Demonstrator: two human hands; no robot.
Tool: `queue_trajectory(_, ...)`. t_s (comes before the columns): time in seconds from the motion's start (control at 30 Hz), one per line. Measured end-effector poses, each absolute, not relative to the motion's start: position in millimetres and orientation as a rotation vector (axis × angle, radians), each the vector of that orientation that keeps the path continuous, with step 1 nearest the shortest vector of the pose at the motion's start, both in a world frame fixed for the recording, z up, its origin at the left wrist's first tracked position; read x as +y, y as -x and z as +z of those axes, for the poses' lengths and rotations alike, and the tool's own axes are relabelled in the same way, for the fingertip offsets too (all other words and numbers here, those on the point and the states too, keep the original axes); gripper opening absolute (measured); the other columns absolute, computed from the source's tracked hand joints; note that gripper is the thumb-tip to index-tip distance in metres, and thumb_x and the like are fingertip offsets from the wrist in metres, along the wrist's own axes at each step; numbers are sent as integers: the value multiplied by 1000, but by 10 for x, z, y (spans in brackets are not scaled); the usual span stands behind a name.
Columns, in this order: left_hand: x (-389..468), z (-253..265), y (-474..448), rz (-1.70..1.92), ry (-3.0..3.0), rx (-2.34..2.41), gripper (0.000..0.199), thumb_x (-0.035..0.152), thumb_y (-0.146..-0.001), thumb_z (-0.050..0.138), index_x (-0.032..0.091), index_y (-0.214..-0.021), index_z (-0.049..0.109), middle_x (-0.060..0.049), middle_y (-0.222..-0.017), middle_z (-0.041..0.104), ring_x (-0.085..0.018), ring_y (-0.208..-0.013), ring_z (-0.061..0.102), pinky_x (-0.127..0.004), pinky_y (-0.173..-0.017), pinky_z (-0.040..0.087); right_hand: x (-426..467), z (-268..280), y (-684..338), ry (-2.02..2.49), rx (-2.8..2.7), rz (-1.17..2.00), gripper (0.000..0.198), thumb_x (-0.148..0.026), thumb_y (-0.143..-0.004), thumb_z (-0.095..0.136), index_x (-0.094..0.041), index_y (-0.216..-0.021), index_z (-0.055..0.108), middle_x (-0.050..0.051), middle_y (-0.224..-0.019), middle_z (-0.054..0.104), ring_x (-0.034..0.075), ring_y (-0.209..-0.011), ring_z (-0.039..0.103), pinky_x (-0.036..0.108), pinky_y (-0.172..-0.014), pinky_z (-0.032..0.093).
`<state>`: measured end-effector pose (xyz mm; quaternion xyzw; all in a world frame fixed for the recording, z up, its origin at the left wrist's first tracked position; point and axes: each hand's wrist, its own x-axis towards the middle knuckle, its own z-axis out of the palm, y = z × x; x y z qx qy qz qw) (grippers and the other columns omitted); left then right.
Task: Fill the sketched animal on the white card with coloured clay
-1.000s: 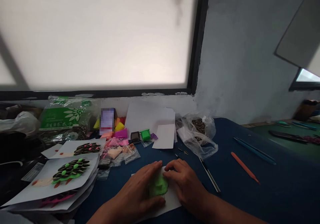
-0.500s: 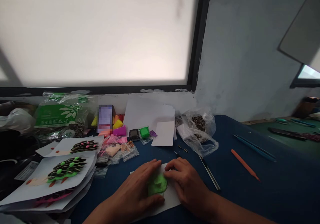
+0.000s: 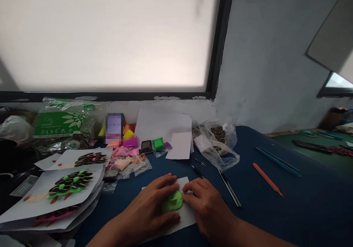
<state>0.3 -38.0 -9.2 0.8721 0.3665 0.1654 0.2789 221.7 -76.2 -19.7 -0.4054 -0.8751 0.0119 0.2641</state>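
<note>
A flattened piece of light green modelling clay [image 3: 173, 201] lies on a white sheet of paper [image 3: 189, 217] in front of me. My left hand [image 3: 154, 204] rests on the paper along the clay's left side, fingers stretched out above it and thumb apart below. From the other side, my right hand [image 3: 209, 204] bends its fingers in, with the tips pressed to the clay's right edge. Pencil lines show faintly on the paper just below the clay. Part of the clay is hidden under my left fingers.
Finished seed-and-clay hedgehog pictures [image 3: 66, 188] are stacked at left. Bagged coloured clay [image 3: 129, 153] lies behind them. A plastic bag of sunflower seeds [image 3: 219, 138] stands at the back. To the right lie a black-and-silver pen [image 3: 228, 188], an orange tool [image 3: 267, 179] and blue tweezers [image 3: 277, 161].
My right fingertips have shifted slightly down along the clay's right edge. The clay's outline there looks smoother and rounder. My left hand stays beside it, and the view has shifted slightly.
</note>
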Motion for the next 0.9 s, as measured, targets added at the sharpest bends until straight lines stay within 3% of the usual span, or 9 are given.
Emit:
queue_trajectory(0.4, -371, -132, 13, 438, -2342, 1003, 63, 47, -83, 69, 25, -140, 54, -12, -153, 44, -37, -142, 37, -54, -114, 35, -807, -195, -2233, 1090, -2350, 41, 39, 0, -80, 44, -16, -107, 67, 11, -106, 65, 26, -93, 57, 41, -81, 45)
queue_trajectory(0.67, -399, 23, -27, 296, -2331, 1028, 55, 40, -85, 68, 33, -138, 56, -7, -156, 40, -38, -144, 33, -59, -113, 34, -824, -162, -2213, 1009, -2402, -31, 30, -4, -83, 47, -15, -103, 67, 12, -104, 66, 25, -87, 58, 38, -75, 46)
queue_trajectory(0.9, -396, -26, -3, 325, -2326, 1017, 57, 44, -83, 69, 30, -138, 57, -9, -156, 39, -38, -143, 34, -57, -114, 33, -851, -144, -2237, 1018, -2336, -111, 39, -3, -84, 44, -15, -115, 66, 15, -124, 62, 28, -108, 59, 43, -88, 50)
